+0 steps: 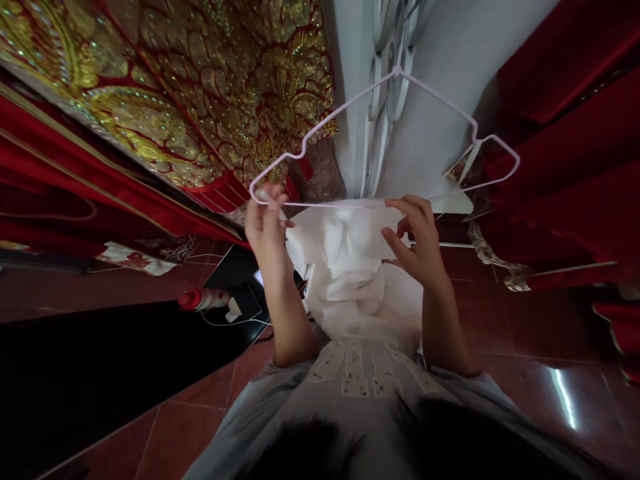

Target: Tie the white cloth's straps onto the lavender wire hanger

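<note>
A pale pink clothes hanger point(345, 107) hangs in front of me, its hook by the white metal rack. White cloth point(345, 240), probably a garment, drapes from its lower bar down towards my lap. My left hand point(267, 223) is at the hanger's left end, fingers closed in a pinch around a short white strap point(281, 215). On the right, my right hand point(417, 233) has its thumb and fingers spread, the index fingertip against the bar and the cloth's top edge. A thin white strap point(469, 163) loops over the hanger's right shoulder.
Sequined gold-and-red garments point(225, 87) hang at the upper left, dark red cloth point(575, 167) at the right. A black table point(125, 360) on the left bears a red-capped bottle point(197, 299), a dark box-like item and a white cable. Red tiles point(500, 320) cover the floor.
</note>
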Action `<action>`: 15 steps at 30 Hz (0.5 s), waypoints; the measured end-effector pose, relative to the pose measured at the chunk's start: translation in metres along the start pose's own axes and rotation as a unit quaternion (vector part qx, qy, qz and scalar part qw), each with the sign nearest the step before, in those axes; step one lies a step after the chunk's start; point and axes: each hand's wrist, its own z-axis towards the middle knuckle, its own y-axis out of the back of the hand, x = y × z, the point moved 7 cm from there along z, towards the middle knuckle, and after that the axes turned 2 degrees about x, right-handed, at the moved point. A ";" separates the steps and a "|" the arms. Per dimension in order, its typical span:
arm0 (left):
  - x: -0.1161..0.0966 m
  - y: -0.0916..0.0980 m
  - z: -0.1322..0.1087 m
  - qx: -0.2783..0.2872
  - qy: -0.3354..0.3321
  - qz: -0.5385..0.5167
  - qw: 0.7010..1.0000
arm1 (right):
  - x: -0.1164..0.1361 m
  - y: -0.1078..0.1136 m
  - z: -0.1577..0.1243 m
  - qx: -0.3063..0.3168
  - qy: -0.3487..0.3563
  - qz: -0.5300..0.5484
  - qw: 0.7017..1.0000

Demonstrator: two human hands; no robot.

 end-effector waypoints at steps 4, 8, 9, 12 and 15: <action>0.010 -0.041 -0.023 0.070 0.089 -0.067 0.991 | 0.002 -0.009 -0.001 0.010 0.021 0.019 1.000; 0.007 -0.056 -0.026 0.070 0.064 -0.118 0.988 | -0.016 0.035 -0.004 -0.225 0.038 0.050 0.972; 0.009 -0.057 -0.025 0.071 0.063 -0.120 0.988 | -0.024 0.048 -0.004 -0.269 0.021 0.065 0.961; 0.015 -0.055 -0.021 0.072 0.050 -0.122 0.989 | -0.038 0.064 0.011 -0.230 -0.056 0.092 0.967; 0.015 -0.054 -0.017 0.079 0.016 -0.134 0.988 | -0.032 0.064 0.032 -0.124 -0.091 0.110 0.982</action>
